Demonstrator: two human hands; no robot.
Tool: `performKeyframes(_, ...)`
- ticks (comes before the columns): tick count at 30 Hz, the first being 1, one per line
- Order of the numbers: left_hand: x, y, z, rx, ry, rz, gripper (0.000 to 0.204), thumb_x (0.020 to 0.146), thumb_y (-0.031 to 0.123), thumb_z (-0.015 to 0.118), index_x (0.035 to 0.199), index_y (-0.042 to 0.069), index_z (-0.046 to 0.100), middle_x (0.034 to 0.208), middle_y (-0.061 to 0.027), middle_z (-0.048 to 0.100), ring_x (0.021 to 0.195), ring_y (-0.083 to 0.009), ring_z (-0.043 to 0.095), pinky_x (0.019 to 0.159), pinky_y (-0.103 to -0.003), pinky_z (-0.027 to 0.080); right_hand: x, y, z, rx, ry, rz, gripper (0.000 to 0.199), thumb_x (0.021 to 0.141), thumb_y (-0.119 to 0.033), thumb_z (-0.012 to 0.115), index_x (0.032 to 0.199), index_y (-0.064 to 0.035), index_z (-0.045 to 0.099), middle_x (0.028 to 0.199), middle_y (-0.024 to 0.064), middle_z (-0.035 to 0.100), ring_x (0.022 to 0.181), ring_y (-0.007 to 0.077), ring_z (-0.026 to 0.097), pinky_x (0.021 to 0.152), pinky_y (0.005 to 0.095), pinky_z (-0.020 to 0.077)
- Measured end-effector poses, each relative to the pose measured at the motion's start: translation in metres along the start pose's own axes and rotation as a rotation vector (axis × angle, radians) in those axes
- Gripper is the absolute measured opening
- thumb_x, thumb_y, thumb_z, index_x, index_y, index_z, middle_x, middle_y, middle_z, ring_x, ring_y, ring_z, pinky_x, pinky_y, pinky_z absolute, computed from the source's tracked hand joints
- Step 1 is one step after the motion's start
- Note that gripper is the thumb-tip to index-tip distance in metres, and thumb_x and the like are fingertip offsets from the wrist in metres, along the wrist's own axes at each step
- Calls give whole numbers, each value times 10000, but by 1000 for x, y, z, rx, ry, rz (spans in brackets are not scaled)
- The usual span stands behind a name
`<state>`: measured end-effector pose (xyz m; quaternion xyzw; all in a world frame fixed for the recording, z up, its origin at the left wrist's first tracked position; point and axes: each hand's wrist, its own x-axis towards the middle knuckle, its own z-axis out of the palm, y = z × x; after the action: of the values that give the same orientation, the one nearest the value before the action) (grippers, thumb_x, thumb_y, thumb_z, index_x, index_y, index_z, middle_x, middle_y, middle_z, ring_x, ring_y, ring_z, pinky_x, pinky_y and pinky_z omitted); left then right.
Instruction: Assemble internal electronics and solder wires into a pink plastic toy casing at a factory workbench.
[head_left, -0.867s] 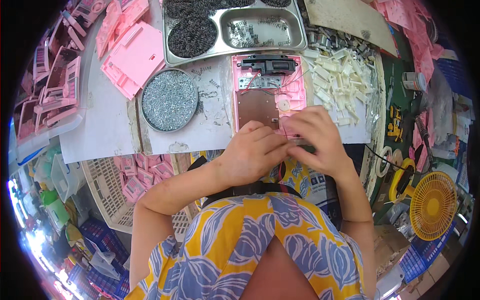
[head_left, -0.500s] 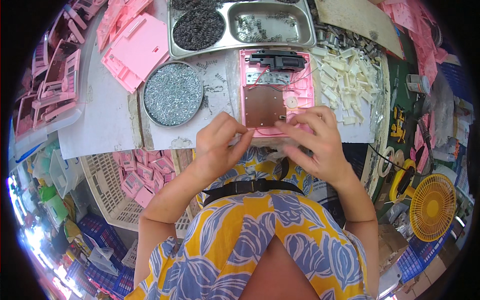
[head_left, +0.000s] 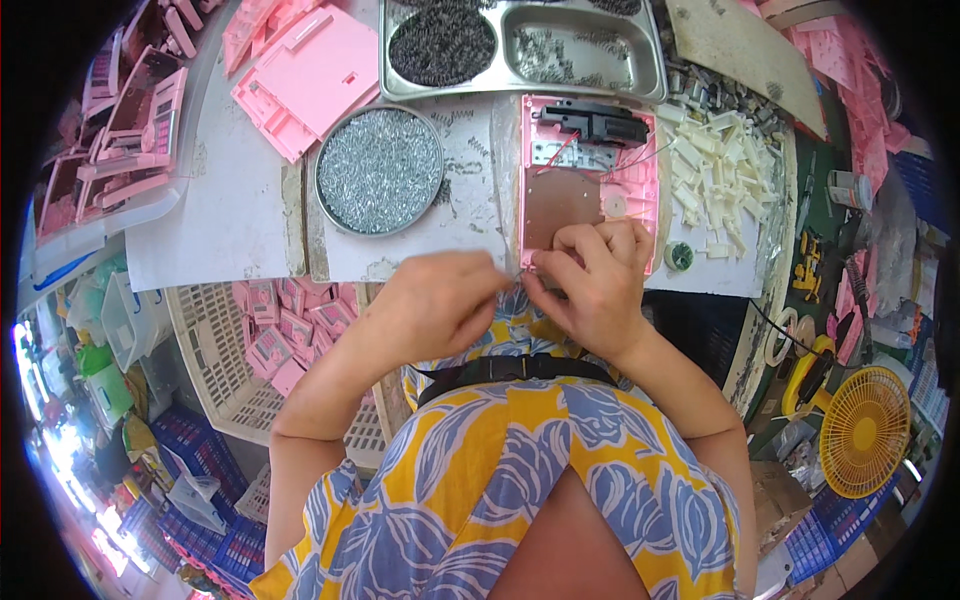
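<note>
- Curling at the near edge of the table [head_left: 230, 215], the left hand [head_left: 440, 300] is blurred; whether it grips anything cannot be told.
- Right hand [head_left: 595, 285]: fingers bent over the near edge of the pink housing [head_left: 642, 185]; its hold is likewise unclear.
- Pink housing: at the table's near edge, right of centre; brown board [head_left: 560, 205] inside.
- Left of it: round dish [head_left: 375, 233] of metal pieces [head_left: 380, 165]; right: white plastic parts [head_left: 725, 175].

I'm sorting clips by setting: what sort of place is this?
Probably an assembly workshop: a pink casing with a red wire sits between a round dish of small metal pieces and a heap of white plastic parts.
</note>
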<state>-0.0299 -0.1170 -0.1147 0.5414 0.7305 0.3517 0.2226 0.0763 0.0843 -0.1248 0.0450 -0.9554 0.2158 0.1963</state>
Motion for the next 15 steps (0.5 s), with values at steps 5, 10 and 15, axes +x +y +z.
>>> performKeyframes(5, 30, -16, 3, -110, 142, 77, 196, 813, 105, 749, 989, 61, 676, 841, -120, 589, 725, -341, 616, 633, -416, 507, 2, 0, -14, 61, -105, -33, 223, 717, -233, 780, 886, -121, 689, 947, 30, 594, 941, 253, 518, 895, 485, 369)
performKeyframes(10, 22, -17, 17, -165, 254, 84, 206, 803, 92, 814, 952, 46, 678, 773, -75, 572, 599, -210, 580, 521, -326, 468, 0, 14, -34, 142, -146, -127, 333, 716, -199, 785, 1024, -92, 716, 999, 41, 636, 981, 258, 538, 928, 479, 412)
performKeyframes(15, -1, 2, 38, -126, 162, -347, 221, 855, 169, 780, 954, 21, 650, 722, -125, 650, 595, -274, 642, 572, -358, 511, 3, 12, -25, 154, -101, -96, 280, 715, -157, 787, 977, -90, 715, 939, 15, 645, 909, 237, 554, 864, 457, 423)
